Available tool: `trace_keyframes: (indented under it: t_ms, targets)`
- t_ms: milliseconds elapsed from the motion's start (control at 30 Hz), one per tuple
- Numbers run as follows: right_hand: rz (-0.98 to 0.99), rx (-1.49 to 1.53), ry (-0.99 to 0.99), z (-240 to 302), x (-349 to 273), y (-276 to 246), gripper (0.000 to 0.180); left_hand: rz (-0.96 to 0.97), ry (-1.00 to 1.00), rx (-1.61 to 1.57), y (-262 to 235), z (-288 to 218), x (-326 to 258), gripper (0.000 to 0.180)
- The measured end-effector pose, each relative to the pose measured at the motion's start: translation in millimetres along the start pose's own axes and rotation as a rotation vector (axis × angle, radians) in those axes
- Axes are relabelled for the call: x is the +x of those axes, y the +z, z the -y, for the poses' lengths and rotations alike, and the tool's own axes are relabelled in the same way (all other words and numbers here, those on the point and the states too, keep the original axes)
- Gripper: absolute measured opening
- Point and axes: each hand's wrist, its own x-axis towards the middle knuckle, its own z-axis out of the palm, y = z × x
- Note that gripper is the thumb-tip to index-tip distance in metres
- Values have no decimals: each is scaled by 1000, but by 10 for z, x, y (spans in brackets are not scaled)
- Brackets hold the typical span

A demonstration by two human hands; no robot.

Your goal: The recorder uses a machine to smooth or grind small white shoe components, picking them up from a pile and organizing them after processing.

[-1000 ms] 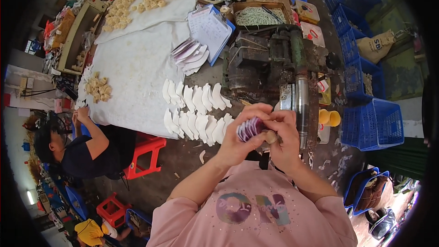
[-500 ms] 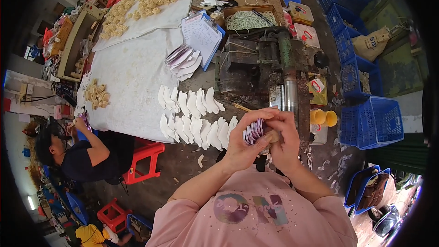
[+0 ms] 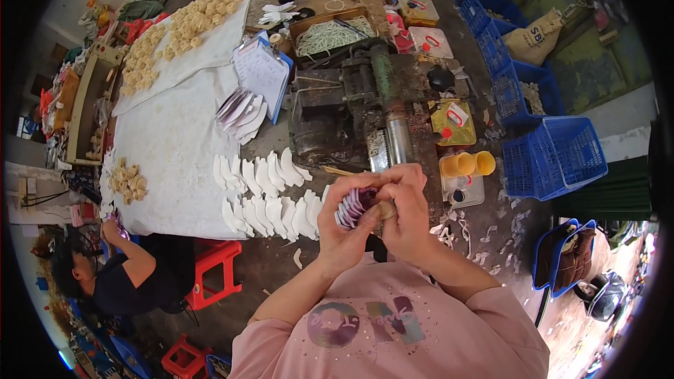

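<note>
In front of my chest, both hands are closed round a curved bundle of purple-and-white layered strips (image 3: pixel 355 206). My left hand (image 3: pixel 340 238) wraps its near left side, with the thumb pressed across the front. My right hand (image 3: pixel 407 221) meets it from the right, fingers bent over the top. A small beige piece (image 3: pixel 385 210) shows between the left thumb and the right fingers; how it joins the strips is hidden. Two rows of curved white pieces (image 3: pixel 270 216) lie to the left of my hands.
Beyond my hands stands a dark machine with a metal cylinder (image 3: pixel 399 142). A clipboard (image 3: pixel 258 70) and more purple-edged pieces (image 3: pixel 242 114) lie on the bench. Beige shapes (image 3: pixel 189 24) cover a white cloth. A person (image 3: pixel 116 274) sits at left. Yellow cups (image 3: pixel 467 164) and blue crates (image 3: pixel 554 161) stand right.
The whole view has shifted, so the bench appears further left. My hands have turned the bundle slightly, and more of the purple faces between the strips show.
</note>
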Motion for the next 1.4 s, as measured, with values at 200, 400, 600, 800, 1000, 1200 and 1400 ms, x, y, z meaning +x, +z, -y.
trace_keyframes:
  t_ms: [200,400,600,800,1000,1200,1400]
  targets:
    - [41,-16,-35,-49,-18,-111,19,-140,-29,186,55,8,5,45]
    - [-173,137,156,-295,265,-730,17,-477,-210,55,-397,29,153,41]
    - [488,-384,329,-837,201,-1060,19,202,-244,847,-347,134,66,55]
    - [445,-334,265,-870,114,-731,21,368,-279,929,-26,197,72,57]
    - [163,-161,475,-912,39,-728,14,116,-330,711,-266,75,-3,43]
    - [21,6,626,-1075,-161,-746,24,-143,-191,1028,-1611,-23,-401,46]
    - [-14,14,637,-957,-105,-676,26,173,-372,1625,-2440,211,-1215,54]
